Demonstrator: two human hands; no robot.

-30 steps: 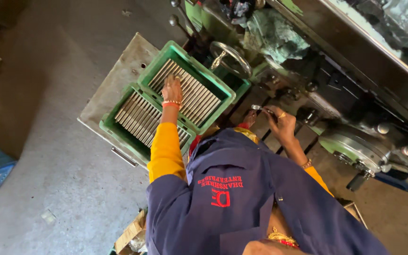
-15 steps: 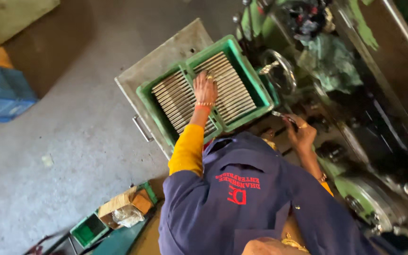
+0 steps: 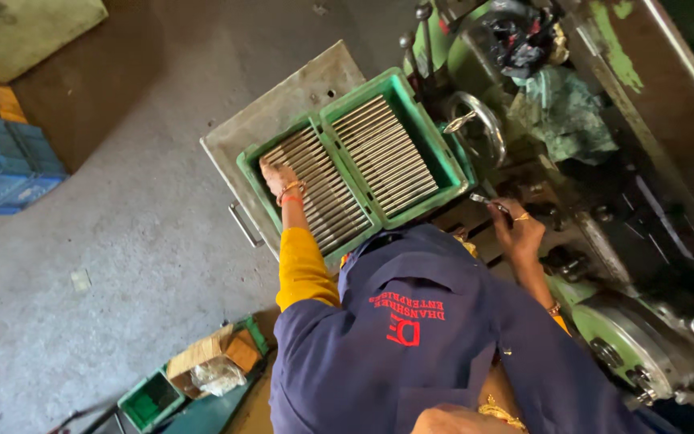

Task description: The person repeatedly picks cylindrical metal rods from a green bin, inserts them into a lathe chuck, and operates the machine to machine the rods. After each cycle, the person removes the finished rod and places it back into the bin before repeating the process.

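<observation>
Your left hand is reaching down into the near compartment of the green plastic crate sitting just left of centre in the frame, and the fingers are lying fairly flat and close together on the row of thin grey metal rods packed side by side in there. Can't really tell if you're pinching one rod or just resting on them, it's too small to see. The second compartment, further toward the upper middle, is holding another neat row of the same rods.

Your right hand is sitting right of centre, fingers curled tight around a single short metal rod that's poking out toward the crate, tip pointing up-left. That hand is hovering just beside the crate's right edge, over the dark greasy bed of the green machine that's filling the right side of the frame.

The crate is resting on a grey metal table. A round steel handwheel is sitting just beside the crate's far right corner. Blue plastic crates are stacked at the left edge, and a small green bin with a cardboard box is lying on the floor at lower left.
</observation>
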